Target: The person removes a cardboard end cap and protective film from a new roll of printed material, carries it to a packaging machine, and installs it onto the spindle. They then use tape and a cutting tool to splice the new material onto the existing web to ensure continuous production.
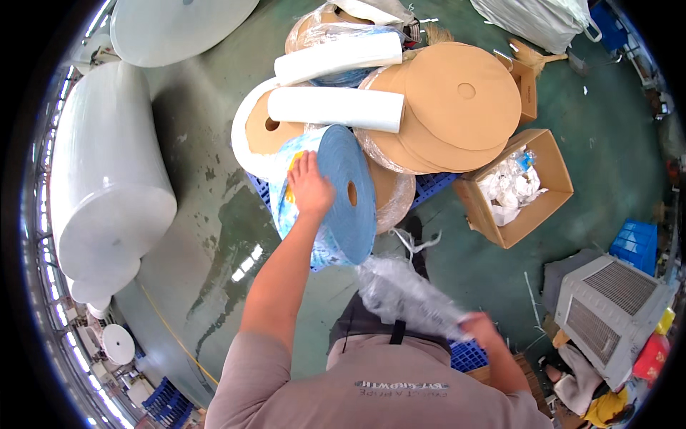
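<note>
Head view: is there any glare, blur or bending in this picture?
Head view: glare lies on the wet green floor; the clear plastic wrap in the right hand is smeared by motion blur; the left hand on the blue roll looks sharp; the big white roll bends near the dark round rim.

Blue roll (343, 193) (tan discs (457, 93)).

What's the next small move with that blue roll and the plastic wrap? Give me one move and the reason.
Probably pull the clear plastic wrap fully away. The right hand grips its loose bunched end, while the left hand lies flat on the blue roll, which stands on edge and could tip, so keep that hand steadying it.
</note>
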Tool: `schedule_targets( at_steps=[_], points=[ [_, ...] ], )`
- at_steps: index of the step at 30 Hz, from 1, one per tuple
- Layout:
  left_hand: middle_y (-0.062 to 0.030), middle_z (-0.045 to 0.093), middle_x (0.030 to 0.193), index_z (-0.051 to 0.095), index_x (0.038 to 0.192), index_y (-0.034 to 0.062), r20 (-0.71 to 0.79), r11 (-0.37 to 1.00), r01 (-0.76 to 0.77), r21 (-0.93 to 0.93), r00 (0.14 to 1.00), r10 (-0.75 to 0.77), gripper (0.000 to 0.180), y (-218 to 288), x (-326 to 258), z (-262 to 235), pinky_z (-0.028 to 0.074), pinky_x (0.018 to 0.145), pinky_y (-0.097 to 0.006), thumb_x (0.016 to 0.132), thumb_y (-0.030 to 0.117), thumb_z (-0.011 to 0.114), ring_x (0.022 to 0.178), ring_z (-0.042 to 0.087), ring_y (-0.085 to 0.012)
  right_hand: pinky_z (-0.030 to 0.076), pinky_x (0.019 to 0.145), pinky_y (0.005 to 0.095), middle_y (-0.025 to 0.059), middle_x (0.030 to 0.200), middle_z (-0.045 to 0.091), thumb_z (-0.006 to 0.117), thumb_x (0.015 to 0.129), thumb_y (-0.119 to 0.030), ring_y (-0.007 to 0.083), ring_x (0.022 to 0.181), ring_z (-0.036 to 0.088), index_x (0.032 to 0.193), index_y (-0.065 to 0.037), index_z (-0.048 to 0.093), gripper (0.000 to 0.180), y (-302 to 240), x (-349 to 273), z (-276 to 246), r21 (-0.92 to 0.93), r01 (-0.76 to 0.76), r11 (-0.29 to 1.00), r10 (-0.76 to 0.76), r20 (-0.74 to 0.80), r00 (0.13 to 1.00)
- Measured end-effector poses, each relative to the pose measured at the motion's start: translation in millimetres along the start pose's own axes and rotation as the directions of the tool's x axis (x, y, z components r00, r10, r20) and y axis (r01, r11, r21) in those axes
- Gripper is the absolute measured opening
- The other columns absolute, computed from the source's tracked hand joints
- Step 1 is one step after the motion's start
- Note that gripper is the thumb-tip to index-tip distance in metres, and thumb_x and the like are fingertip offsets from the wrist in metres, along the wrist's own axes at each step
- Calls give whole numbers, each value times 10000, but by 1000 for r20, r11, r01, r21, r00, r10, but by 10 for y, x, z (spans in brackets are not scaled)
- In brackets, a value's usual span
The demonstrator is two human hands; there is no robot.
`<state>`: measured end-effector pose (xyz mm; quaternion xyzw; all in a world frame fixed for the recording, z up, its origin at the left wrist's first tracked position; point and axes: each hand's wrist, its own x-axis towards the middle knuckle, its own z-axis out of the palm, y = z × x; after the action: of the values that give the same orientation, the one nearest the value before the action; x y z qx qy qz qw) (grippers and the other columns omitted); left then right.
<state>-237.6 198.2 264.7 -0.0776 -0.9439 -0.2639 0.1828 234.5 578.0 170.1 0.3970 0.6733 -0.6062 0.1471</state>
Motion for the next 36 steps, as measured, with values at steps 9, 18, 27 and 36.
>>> schedule_targets(
  at_steps=[9, 18, 27, 36],
  points=[
    [-200, 208, 1684, 276, 1597, 56, 246, 979, 124, 160, 956, -161, 880, 75, 47, 466, 80, 1243, -625, 813, 195, 652, 1553, 117, -475, 461, 526, 250, -8, 804, 641, 584, 1005, -256, 107, 624, 587, 1024, -95, 687, 192, -542, 359, -1138, 141, 478, 867, -271, -671, 690],
    [-196, 107, 1701, 162, 1623, 104, 562, 945, 245, 218, 760, -327, 1088, -1694, -1202, 727, 134, 1241, -601, 812, 467, 790, 1557, 87, -461, 581, 768, 468, 92, 660, 718, 572, 909, -383, 308, 731, 738, 720, -51, 751, 422, 1910, 328, 59, -717, -227, 659, 149, -171, 974],
    [-259, 518, 1442, 453, 1471, 4, 596, 844, -62, -533, 680, 426, 784, -461, -3493, 663, 369, 1159, -525, 801, 226, 796, 1364, 469, -432, 553, 758, 491, 191, 816, 735, 732, 805, -378, 367, 815, 724, 777, -29, 741, 351, 2862, -1552, -204, -613, -574, 544, 277, -514, 812],
    [-178, 676, 1230, 329, 1574, 91, 664, 625, 355, -695, -17, 748, 830, 811, -2867, 276, 560, 883, -397, 877, 150, 776, 1048, 681, -274, 529, 648, 470, 203, 762, 662, 738, 878, -228, 390, 716, 670, 845, -19, 661, 226, -1062, -1010, 1335, -675, 331, 659, -644, -279, 712]
  ],
)
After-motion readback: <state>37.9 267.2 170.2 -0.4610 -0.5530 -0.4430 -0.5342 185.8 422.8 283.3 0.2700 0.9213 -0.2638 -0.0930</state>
